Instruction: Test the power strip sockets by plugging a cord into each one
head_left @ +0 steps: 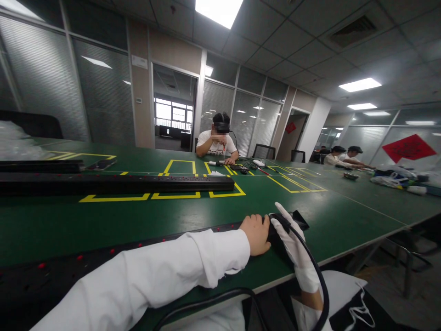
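A long black bar with red dots (113, 250) runs along the near edge of the green table. My bare left hand (255, 234) curls its fingers over the bar close to its right end. Beside it, my right hand (292, 243), in a white glove, is around a black cable end (280, 221) at the end of the bar, with one finger pointing upward. From there a thick black cable (315, 271) loops down past my right wrist. A flat dark piece (300, 219) shows just beyond the glove. My grip hides where cable and bar meet.
Another black bar (138, 184) lies further back across yellow tape outlines (179, 196). A person (218, 142) sits opposite, near cables and small devices (244, 168). Plastic bags (392, 177) lie at the right; two people sit beyond.
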Action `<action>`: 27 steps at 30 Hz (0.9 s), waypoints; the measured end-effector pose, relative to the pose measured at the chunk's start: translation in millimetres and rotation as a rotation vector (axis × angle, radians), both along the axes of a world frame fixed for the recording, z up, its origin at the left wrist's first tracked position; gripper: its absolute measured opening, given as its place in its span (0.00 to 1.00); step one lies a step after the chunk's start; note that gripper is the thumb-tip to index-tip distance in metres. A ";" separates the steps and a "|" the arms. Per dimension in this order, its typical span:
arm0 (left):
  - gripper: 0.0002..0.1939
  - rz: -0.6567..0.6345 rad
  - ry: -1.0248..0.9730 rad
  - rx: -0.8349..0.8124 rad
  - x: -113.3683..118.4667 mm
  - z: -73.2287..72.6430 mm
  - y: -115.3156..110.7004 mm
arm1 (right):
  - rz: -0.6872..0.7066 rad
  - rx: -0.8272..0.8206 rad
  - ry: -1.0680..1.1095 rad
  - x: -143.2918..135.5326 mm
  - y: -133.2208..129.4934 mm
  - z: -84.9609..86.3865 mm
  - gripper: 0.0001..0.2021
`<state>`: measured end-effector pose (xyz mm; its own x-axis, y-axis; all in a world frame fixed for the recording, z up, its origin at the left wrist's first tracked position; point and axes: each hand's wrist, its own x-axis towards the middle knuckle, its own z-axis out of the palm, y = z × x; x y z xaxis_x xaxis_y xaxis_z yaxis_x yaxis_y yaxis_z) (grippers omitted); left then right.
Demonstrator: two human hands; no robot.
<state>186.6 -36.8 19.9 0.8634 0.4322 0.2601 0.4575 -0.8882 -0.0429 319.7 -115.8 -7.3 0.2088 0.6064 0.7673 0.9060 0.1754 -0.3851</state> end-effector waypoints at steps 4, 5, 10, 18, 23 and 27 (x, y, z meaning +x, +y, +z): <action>0.38 -0.001 -0.003 0.000 1.1 -1.4 0.8 | 0.064 -0.015 0.067 5.1 10.9 3.4 0.19; 0.38 -0.001 -0.004 0.001 1.2 -1.5 0.8 | 0.083 -0.015 0.095 5.8 12.7 3.8 0.18; 0.37 -0.002 -0.009 0.002 0.4 -0.7 0.3 | 0.112 -0.005 0.153 2.2 12.4 3.5 0.18; 0.37 0.007 -0.015 -0.006 0.4 -1.6 0.5 | 0.094 -0.011 0.159 7.1 7.1 -9.3 0.18; 0.37 0.010 -0.014 -0.005 0.4 -2.0 0.2 | 0.108 -0.003 0.184 10.0 9.0 -7.3 0.18; 0.37 0.002 -0.007 0.000 0.0 -1.5 0.5 | 0.128 0.020 0.274 1.5 8.9 1.7 0.18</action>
